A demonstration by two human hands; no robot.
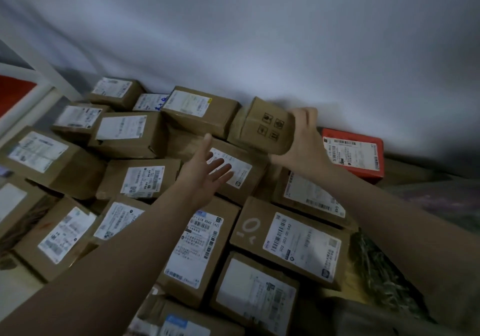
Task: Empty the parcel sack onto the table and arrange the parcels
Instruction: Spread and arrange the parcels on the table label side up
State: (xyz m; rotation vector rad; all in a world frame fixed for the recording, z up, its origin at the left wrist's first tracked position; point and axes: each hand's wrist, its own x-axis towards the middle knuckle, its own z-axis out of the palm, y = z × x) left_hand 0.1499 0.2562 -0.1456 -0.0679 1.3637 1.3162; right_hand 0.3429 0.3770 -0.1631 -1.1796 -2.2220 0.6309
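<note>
At the far edge of the pile, up against the pale wall, the right hand grips a small brown cardboard box printed with four handling symbols, fingers curled over its top right end and thumb apparently underneath, holding it tilted and seemingly raised above its neighbours. Just left of and below that grip, the left hand hangs with fingers spread and relaxed, holding nothing, over a brown labelled carton. Right of the grip lies a flat red box with a white shipping label; left of it sits a larger brown carton with a white label, and nearer the person lie many more labelled brown parcels, closely packed and partly overlapping. A dark patterned fabric, possibly the sack, lies below the grip on the right. The step looks like seating the held box in the back row. To do it well, level the box first, turn its label up if it has one, and let the free hand steady or nudge the neighbouring cartons so that it settles without tipping them.
</note>
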